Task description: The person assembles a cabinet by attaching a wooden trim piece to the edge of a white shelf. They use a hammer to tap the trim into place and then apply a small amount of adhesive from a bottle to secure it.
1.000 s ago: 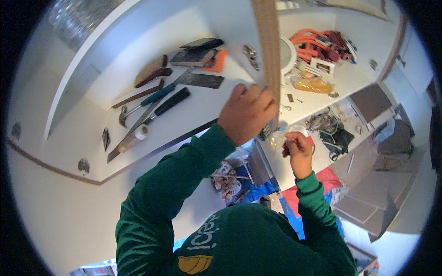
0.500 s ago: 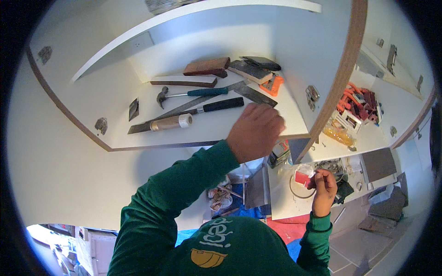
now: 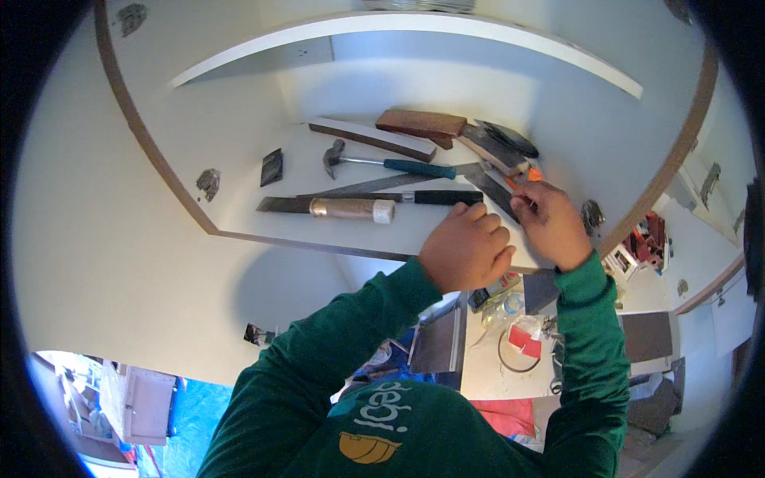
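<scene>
My left hand point(image 3: 466, 248) rests knuckles-up on the front edge of a white board point(image 3: 239, 171), fingers curled, touching the end of a black-handled tool point(image 3: 434, 197). I see nothing in it. My right hand point(image 3: 551, 223) lies just to its right, fingertips closed on a small dark tool with an orange part point(image 3: 516, 182). On the board lie a teal-handled hammer point(image 3: 386, 165), a long flat blade with a silver sleeve point(image 3: 343, 209), two wooden blocks point(image 3: 421, 123) and dark flat pieces point(image 3: 500, 141).
Below the board's edge a lower white surface point(image 3: 486, 366) carries a ring with a red-and-white piece point(image 3: 522, 336), a dark panel point(image 3: 437, 342) and small clutter. A red tool box point(image 3: 647, 235) sits at the right. Blue sheeting point(image 3: 179, 414) covers the floor at lower left.
The view has swung onto the board of tools. My left hand came down onto its edge. My right hand rose from the lower surface to the orange-and-dark tool, without the red-and-white piece.
</scene>
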Available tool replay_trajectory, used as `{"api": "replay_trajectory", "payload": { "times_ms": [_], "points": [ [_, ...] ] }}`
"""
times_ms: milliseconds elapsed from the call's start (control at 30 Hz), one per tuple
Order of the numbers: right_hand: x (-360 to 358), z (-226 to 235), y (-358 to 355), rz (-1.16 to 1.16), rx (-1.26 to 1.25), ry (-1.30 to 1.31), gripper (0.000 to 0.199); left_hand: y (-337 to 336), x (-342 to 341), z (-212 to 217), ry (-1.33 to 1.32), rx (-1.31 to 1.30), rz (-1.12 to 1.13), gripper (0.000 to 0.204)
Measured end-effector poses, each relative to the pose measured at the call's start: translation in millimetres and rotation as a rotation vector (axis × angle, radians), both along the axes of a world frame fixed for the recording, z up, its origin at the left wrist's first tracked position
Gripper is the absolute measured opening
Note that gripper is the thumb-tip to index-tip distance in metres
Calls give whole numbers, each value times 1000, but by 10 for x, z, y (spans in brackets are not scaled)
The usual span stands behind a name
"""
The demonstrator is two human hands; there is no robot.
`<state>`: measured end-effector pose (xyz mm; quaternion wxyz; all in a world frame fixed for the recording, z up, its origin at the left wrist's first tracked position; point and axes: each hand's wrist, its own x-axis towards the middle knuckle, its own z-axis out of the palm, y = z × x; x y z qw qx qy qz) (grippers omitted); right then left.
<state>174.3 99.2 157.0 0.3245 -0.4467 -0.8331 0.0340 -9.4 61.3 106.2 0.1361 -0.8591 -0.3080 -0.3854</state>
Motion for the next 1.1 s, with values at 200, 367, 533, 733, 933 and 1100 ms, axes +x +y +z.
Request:
{"api": "replay_trajectory", "payload": {
  "times_ms": [200, 367, 533, 733, 933, 1100],
  "points": [
    [-140, -232, 468, -103, 76, -331, 33, 7, -36, -94, -36, 57, 19, 19],
    [-227, -155, 356, -153, -21, -389, 43, 5, -68, -145, -39, 48, 19, 23],
    [-88, -196, 546, -37, -114, -235, 50, -8, -75, -108, -39, 62, 6, 23],
    [175, -238, 562, -122, -68, -235, 42, 6, -5, -76, -44, 46, -66, 22],
    [220, 136, -741, -49, -212, 603, 18, 15, -97, -52, -28, -24, -52, 18],
    [930, -512, -1675, -39, -456, 1089, 22, 21, 20, 14, -11, -31, -151, 16]
  ]
}}
